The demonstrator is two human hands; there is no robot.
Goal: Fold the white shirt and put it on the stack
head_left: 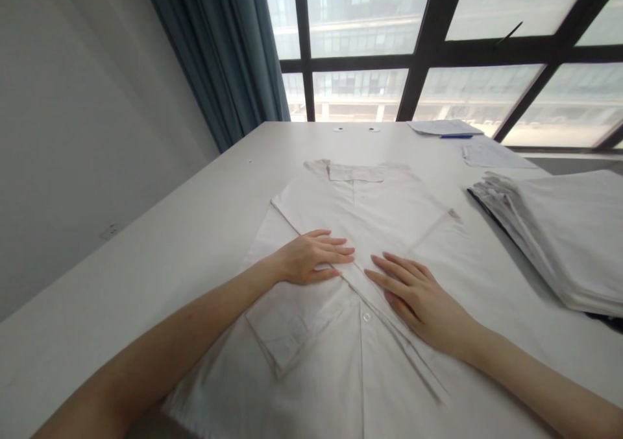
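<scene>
1. Running out of view at the bottom, a white shirt (335,316) lies on the white desk (160,257), near the middle, between its left and right edges; the garment's lower end is cut off, as is the near edge of the desk.
2. Both palms are hidden against the cloth, and the forearms are cropped by the frame.
3. White fabric on a white surface makes the shirt's right outline hard to trace; whether the folded piece at its lower left is a sleeve or a flap cannot be told.
4. The shirt is spread nearly flat, its collar (357,173) toward the far edge, with diagonal folds across the body, loose creases and one pale button (366,317) visible below the hands.
5. The left hand (311,257) rests palm down on the shirt, fingers extended and slightly parted, pinching nothing visible.
6. The right hand (413,293) also lies palm down on it, fingers extended and close together; a narrow gap separates the two hands.
7. A stack of white cloth (579,231), cropped at its right, sits by the right edge; papers (445,128) and a blue pen (456,136) lie near the far right corner.
</scene>
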